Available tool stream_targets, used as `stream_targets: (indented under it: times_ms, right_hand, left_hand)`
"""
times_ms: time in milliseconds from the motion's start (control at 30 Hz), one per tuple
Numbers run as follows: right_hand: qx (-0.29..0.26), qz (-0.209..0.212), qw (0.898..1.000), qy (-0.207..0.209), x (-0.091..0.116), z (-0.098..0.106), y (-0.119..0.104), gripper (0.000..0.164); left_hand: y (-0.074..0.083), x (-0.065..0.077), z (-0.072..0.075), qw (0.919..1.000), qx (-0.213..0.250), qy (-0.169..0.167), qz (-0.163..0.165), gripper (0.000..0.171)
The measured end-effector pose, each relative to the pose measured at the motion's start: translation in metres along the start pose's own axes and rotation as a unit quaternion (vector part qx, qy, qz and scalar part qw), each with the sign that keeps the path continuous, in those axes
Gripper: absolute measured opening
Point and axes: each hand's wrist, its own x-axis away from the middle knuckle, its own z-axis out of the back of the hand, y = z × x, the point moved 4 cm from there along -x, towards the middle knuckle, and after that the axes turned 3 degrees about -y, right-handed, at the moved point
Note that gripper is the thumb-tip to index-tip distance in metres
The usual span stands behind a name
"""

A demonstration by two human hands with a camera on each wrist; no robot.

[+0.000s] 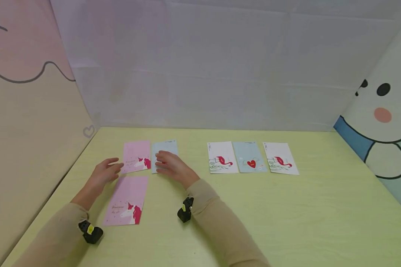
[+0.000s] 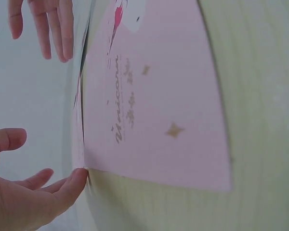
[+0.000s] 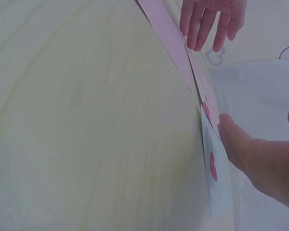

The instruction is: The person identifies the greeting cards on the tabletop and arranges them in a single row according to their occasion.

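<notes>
My left hand (image 1: 101, 176) reaches to the left edge of a pink unicorn card (image 1: 136, 150) in the back row, fingers loosely extended. Just right of that card is a light-blue card (image 1: 165, 146), partly covered by my right hand (image 1: 175, 167). In the right wrist view a red heart shows on this blue card (image 3: 216, 192), and the fingers of my right hand (image 3: 265, 159) are straight and hold nothing. Nearer me lies a second pink unicorn card (image 1: 128, 193); its lettering and gold stars fill much of the left wrist view. Whether the fingertips touch the cards I cannot tell.
To the right on the pale yellow-green table (image 1: 254, 215) lie three cards in a row: a white flamingo card (image 1: 220, 150), a blue heart card (image 1: 248, 152) and another flamingo card (image 1: 279, 152). A white sheet (image 1: 204, 74) stands behind, with printed panels at both sides.
</notes>
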Motion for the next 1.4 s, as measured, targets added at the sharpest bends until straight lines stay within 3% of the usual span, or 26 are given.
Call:
stream_targets:
  times_ms: [367,700,900,1133,1233,1400]
  right_hand:
    - [0.031,-0.012,0.999,0.018,-0.017,-0.010,0.009,0.056]
    - [0.031,-0.018,0.999,0.030,-0.019,-0.012,0.011,0.054]
    - [0.019,-0.012,0.999,0.044,-0.019,-0.011,0.012,0.039]
    - [0.034,0.012,0.999,0.034,-0.020,-0.013,0.013,0.027]
    - [0.051,0.017,0.998,0.041,-0.019,-0.014,0.014,0.034]
    - [0.074,0.020,0.995,0.068,-0.019,-0.015,0.017,0.039]
  left_hand:
    - [-0.032,-0.035,0.006,0.9997,0.004,-0.002,-0.023,0.076]
    - [-0.029,-0.036,0.002,0.9995,0.019,0.000,-0.025,0.072]
    - [-0.031,-0.039,0.004,0.9994,0.019,0.012,-0.028,0.069]
    - [-0.047,-0.051,0.008,0.9981,-0.036,0.023,-0.045,0.074]
    - [-0.044,-0.049,0.005,0.9980,-0.038,0.016,-0.047,0.072]
    - [-0.015,-0.023,-0.004,0.9990,-0.014,-0.010,-0.042,0.064]
